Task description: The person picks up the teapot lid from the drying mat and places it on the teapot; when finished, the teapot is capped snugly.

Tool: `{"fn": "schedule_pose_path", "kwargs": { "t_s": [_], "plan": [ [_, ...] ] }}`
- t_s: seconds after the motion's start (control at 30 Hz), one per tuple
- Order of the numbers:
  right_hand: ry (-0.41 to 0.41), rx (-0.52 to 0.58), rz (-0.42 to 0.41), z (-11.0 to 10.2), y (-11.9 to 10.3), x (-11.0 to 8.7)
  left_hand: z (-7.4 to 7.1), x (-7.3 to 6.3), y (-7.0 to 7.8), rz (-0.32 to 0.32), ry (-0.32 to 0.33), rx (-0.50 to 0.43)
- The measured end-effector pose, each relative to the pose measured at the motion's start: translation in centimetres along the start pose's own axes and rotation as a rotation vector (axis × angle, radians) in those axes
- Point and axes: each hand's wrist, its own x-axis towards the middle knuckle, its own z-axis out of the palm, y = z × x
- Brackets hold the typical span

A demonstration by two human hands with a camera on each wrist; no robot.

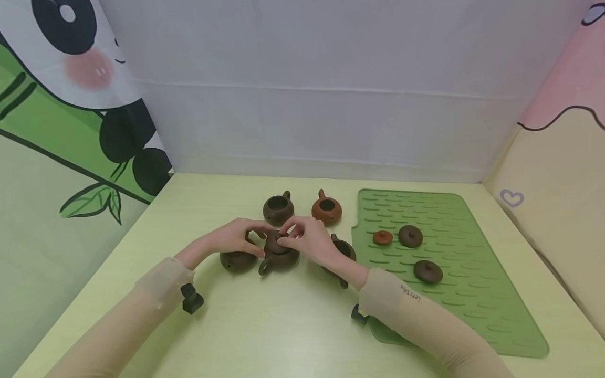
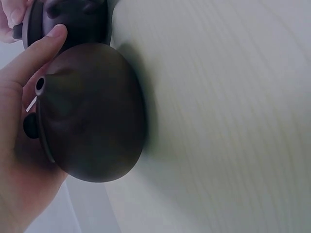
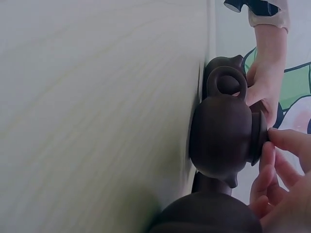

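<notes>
You're pinching the knob of a dark lid [image 1: 280, 243] with your right hand [image 1: 313, 239], thumb against fingertips, holding it at the mouth of the central dark teapot [image 1: 283, 259]; can't tell if it's sitting fully flush. Your left hand [image 1: 232, 235] is bracing that teapot, thumb and forefinger curving round its side. The pot is standing upright on the bench [image 1: 279, 325], its handle pointing toward your near left. A lidded teapot [image 2: 95, 116] is standing just beside it, under your left hand. An open dark pot [image 1: 279, 210] and a reddish pot [image 1: 326, 212] are standing behind; another open pot [image 1: 348, 251] is showing partly past your right hand. On the green mat [image 1: 482, 304], a small reddish lid [image 1: 383, 238] and two dark lids [image 1: 428, 272] are lying.
</notes>
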Motion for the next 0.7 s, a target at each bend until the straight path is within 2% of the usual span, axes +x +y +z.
{"fn": "schedule_pose_path", "kwargs": {
  "t_s": [0.47, 0.7],
  "plan": [
    [-0.029, -0.032, 0.032, 0.15, 0.36, -0.03, 0.07, 0.03, -0.08, 0.020, -0.013, 0.007],
    [-0.054, -0.001, 0.036, -0.02, 0.37, -0.05, 0.06, 0.12, -0.13, 0.029, -0.012, 0.011]
  ]
}}
